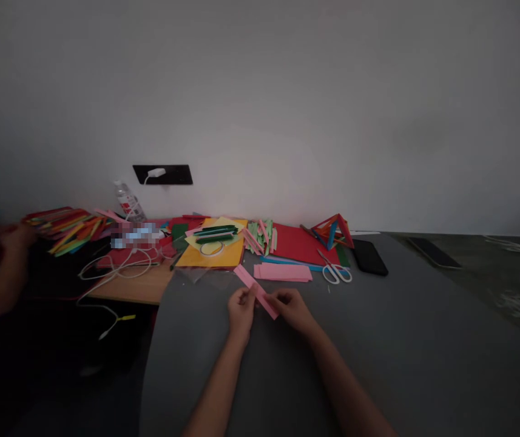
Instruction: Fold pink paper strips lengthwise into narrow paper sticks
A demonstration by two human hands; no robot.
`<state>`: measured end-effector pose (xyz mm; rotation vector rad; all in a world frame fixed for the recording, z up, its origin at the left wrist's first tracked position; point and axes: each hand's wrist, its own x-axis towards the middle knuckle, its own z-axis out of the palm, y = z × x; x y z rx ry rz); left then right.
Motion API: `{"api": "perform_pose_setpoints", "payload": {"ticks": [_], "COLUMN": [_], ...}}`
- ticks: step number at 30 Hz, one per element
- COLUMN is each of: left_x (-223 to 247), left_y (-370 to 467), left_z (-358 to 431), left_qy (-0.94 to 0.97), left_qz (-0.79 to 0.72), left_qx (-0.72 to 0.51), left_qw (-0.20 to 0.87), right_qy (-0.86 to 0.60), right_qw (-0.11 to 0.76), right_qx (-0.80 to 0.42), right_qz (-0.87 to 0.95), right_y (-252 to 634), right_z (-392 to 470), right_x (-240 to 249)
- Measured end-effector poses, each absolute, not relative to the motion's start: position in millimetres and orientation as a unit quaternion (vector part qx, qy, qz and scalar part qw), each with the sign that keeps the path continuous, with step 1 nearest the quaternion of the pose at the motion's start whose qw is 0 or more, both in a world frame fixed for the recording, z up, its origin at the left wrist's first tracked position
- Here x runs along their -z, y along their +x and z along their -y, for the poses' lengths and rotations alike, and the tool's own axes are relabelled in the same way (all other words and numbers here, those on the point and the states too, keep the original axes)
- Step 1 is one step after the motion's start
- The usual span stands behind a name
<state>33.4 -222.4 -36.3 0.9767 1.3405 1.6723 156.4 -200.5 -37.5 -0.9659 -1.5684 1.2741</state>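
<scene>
A strip of pink paper [244, 275] slants between my hands, just above the grey table [332, 364]. My left hand [241, 309] pinches it near the middle, thumb on top. Lower down, towards its near end, the fingers of my right hand [291, 308] are closed on the same strip. Behind them lies a flat stack of pink paper strips [282, 272]. White-handled scissors [336, 273] rest to the right of this stack, blades pointing away from me.
Red sheets [293, 243], a yellow sheet [209, 258] and green and pink strips [261, 237] line the wall. A folded paper shape [335, 230] and a black phone [369, 257] stand right. Left are white cables [118, 267], a bottle [128, 200] and another person's hand [16, 237].
</scene>
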Motion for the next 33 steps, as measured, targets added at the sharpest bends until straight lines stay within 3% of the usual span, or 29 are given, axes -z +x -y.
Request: {"api": "perform_pose_setpoints", "payload": {"ticks": [17,30,33], "left_x": [43.0,43.4,43.8], "left_y": [31.6,31.1,30.8], "left_z": [219.5,218.8,218.7], "left_qy": [0.32,0.302,0.295], "left_qz": [-0.522,-0.506,-0.508], "left_qx": [-0.723,-0.742,-0.734], "left_qw": [0.319,0.32,0.34], "right_qy": [-0.397,-0.401,-0.4], "right_qw": [0.416,0.397,0.429], "right_qx": [-0.502,-0.504,-0.49], "right_qz": [0.646,0.654,0.645], "right_y": [158.2,156.5,158.1], "right_z": [202.5,202.7,200.8], "right_x": [33.2,35.6,35.5]}}
